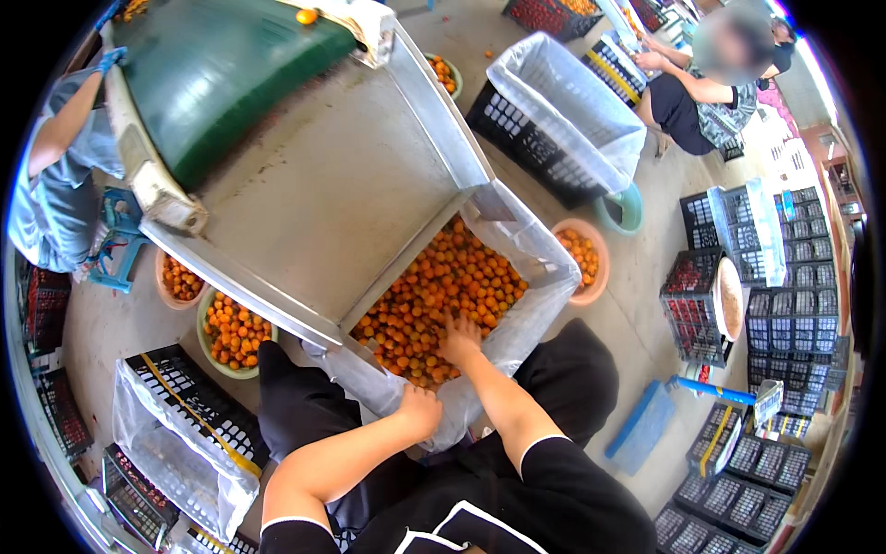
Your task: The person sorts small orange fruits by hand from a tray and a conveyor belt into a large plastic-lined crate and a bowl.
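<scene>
Before me stands a crate lined with clear plastic film (536,305), holding a thick layer of small orange fruit (443,277) that look like cherry tomatoes. My right hand (462,339) lies on the fruit with its fingers spread, the fingertips among them. At the near rim, my left hand (419,415) is closed over the edge of the plastic liner (453,415). Just beyond the crate, a metal chute (332,173) slopes down to it from a green conveyor belt (256,76). A single orange fruit (306,16) sits on the belt.
Tubs of orange fruit stand at left (237,332) and right (585,260). Film-lined black crates are at upper right (567,118) and lower left (187,429). A platform scale (640,426) is at right. A gloved person (69,152) sits left; another person (699,104) sits upper right.
</scene>
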`<state>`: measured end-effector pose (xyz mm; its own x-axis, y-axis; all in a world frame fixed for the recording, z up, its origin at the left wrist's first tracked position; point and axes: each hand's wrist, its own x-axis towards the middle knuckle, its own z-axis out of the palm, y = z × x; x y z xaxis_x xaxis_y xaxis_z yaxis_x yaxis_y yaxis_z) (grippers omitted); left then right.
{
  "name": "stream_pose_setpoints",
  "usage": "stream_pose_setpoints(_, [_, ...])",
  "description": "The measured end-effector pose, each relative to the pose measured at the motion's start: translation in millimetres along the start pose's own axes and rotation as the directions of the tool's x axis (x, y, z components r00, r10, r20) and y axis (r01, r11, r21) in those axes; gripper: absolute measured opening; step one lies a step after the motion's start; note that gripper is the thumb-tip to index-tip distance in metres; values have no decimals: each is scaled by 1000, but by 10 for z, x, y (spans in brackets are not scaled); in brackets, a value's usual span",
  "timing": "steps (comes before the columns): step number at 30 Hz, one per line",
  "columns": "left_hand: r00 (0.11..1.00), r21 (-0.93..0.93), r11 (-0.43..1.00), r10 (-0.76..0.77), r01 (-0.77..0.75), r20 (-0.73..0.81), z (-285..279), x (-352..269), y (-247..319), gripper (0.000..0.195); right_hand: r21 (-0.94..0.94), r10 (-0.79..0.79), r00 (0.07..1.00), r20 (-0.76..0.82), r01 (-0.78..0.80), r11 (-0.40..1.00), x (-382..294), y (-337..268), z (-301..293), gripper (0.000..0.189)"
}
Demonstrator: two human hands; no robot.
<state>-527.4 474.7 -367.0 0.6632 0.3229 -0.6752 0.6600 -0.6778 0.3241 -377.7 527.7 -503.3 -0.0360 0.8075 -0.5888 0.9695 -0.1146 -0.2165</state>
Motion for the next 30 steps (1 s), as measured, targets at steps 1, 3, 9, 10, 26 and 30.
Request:
stream_pose_setpoints(1, [998,-81,997,-12,16,54,76,16,-74,35,-73,39,991,131,-30,997,-106,-115,-99,71])
stream_pose_setpoints(3, [996,-127,992,5,7,92,151,115,-168,39,-254,86,903,420,26,967,-227,-94,44,81])
stream_pose_setpoints(9, [983,-103,992,-59,78,176,-161,-75,-209,31,-7,-319,650,690,447,895,-643,-436,490,47])
stream_pose_setpoints(10, [980,-106,991,-64,85,188,-175,-113,-241,31,-3,-307,609,732,453,891,-788,-509,434,46])
stream_pose_setpoints(26, [940,-114,988,-138,107,-313,-125,-579,-124,42,151,-472,852,225,448,881,-1247,-289,-1438,41])
stream_pose_setpoints(30, [959,-135,964,-248,230,-136,-60,-674,-294,40,28,-411,898,159,412,911,-983,-332,-1108,39])
